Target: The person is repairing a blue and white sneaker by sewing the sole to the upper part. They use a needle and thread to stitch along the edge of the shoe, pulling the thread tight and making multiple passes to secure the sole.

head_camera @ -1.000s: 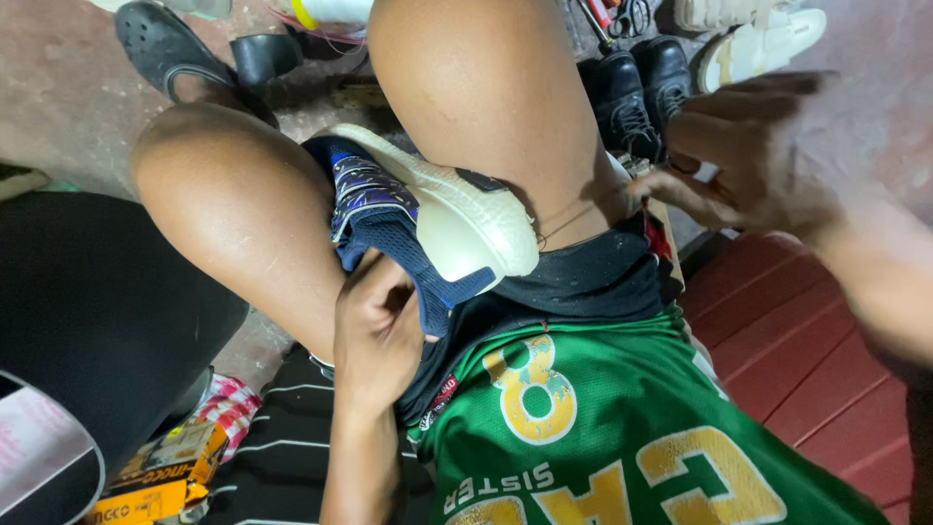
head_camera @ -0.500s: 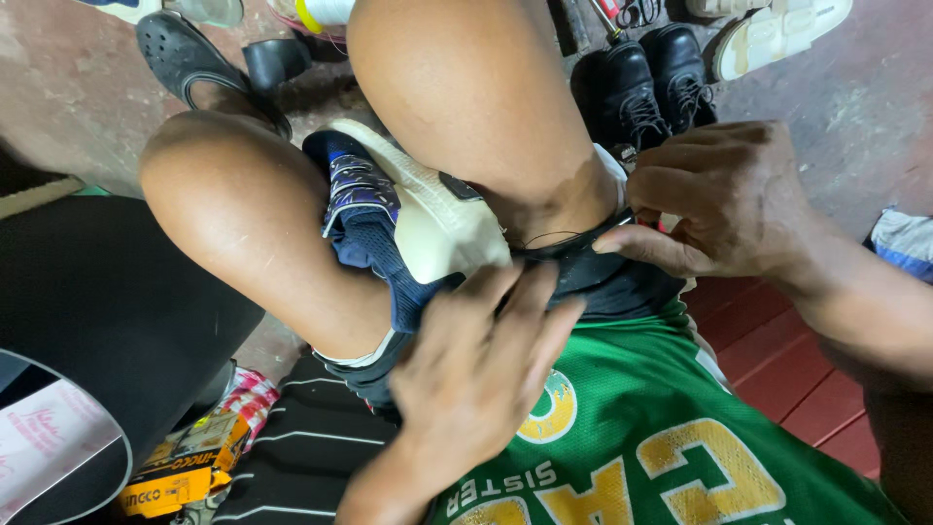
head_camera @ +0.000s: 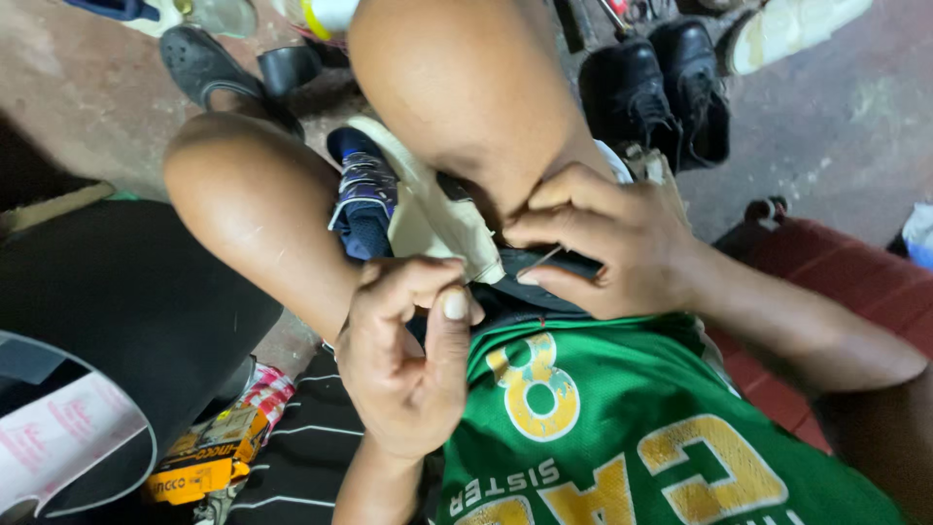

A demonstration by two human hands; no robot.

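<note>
Kept the shoe (head_camera: 374, 199), blue with a cream sole, squeezed between the two bare knees, heel end toward the body, the same place as a second before. Brought the left hand (head_camera: 408, 365) up from below the shoe, where it had rested a second earlier, and closed it at the near edge of the sole; its grip was shut, thumb pressed against the bent forefinger, but impossible to tell if anything thin was caught there. Moved the right hand (head_camera: 607, 243) in from the side, where it had hung open and apart from the shoe, and set it against the heel, just under the right knee. Closed its grip also, finger and thumb pinched on what looked like a needle (head_camera: 546, 260), thin and dark, pointing toward the sole. Judged from this: both hands now together at one spot on the heel edge, so fine work on the sole in hand and no more reaching. Left the pair of black shoes (head_camera: 671, 87) on the floor untouched.
</note>
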